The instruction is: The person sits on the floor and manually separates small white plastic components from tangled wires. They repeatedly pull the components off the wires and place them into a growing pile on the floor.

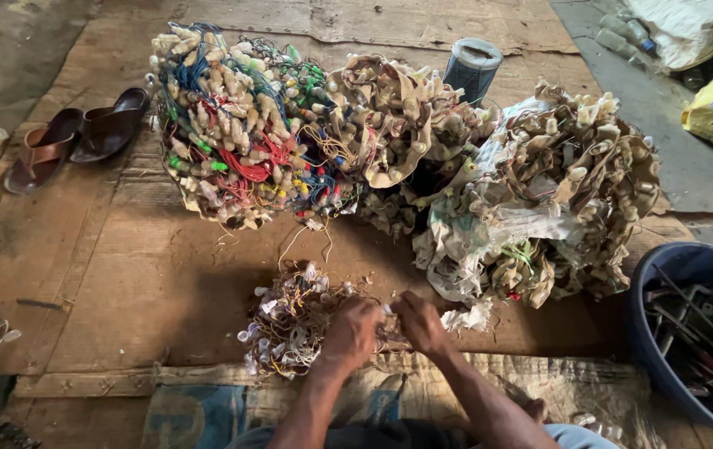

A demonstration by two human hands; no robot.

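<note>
Far left: a pair of brown sandals (74, 137) lying side by side on the cardboard floor covering (123, 274), well apart from the work

Further right, at the back: a big heap of wired bulb holders (244, 125), cream sockets tangled with red, blue, green and yellow wire; beside it and touching, a second heap (390, 125) partly wrapped in tan paper, with a dark spool (473, 66) upright just behind

Low in the middle, near the body: a small bundle of wire and little clear bulbs (290, 320) resting on the cardboard, a few loose strands trailing up toward the big heaps

Left hand (350, 333) laid on the right edge of that bundle, fingers curled down, seemingly clenched on some strands, though the grip itself hidden under the knuckles. Right hand (421, 324) just beside it, almost touching, fingers pinched together at the same spot, probably on a single wire or bulb; too small to tell which

Judged step: picking over or untangling the small bundle, one piece at a time, both hands working close together. Next move likely calling for a steady hold with the left and a careful pull or twist with the right, without snagging neighbouring strands

Further right: a third heap in torn white sacking (539, 199), then a blue tub (689, 333) of dark metal tools at the edge
</note>
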